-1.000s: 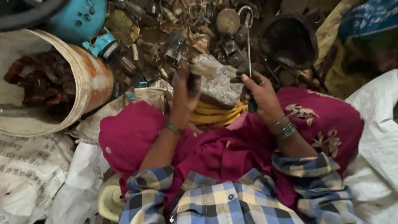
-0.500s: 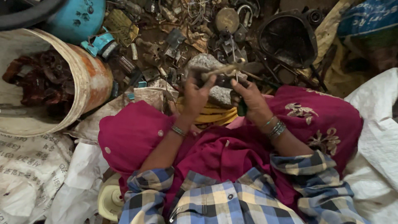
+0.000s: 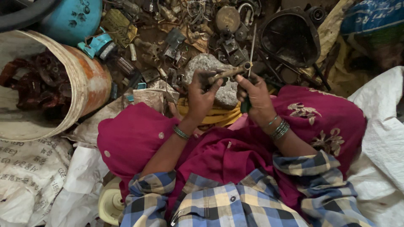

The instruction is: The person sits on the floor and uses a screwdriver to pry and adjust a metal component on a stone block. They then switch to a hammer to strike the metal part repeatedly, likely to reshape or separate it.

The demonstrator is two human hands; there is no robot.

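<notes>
Two hands met over a grey stone (image 3: 212, 77) that sat between the knees. The left hand (image 3: 202, 94) gripped one end of a short brass tube (image 3: 229, 71), fingers closed around it, and held it level above the stone. The right hand (image 3: 254, 94) was curled shut around a thin tool (image 3: 251, 46) whose metal shaft rose beside the tube's open end; its green handle showed under the palm. Scrap metal (image 3: 185, 25) littered the ground beyond the stone. A round dark pan (image 3: 290, 38) lay to the right, a rusty drum (image 3: 80, 84) of reddish parts to the left, and white sacks (image 3: 383, 126) flanked the lap.
</notes>
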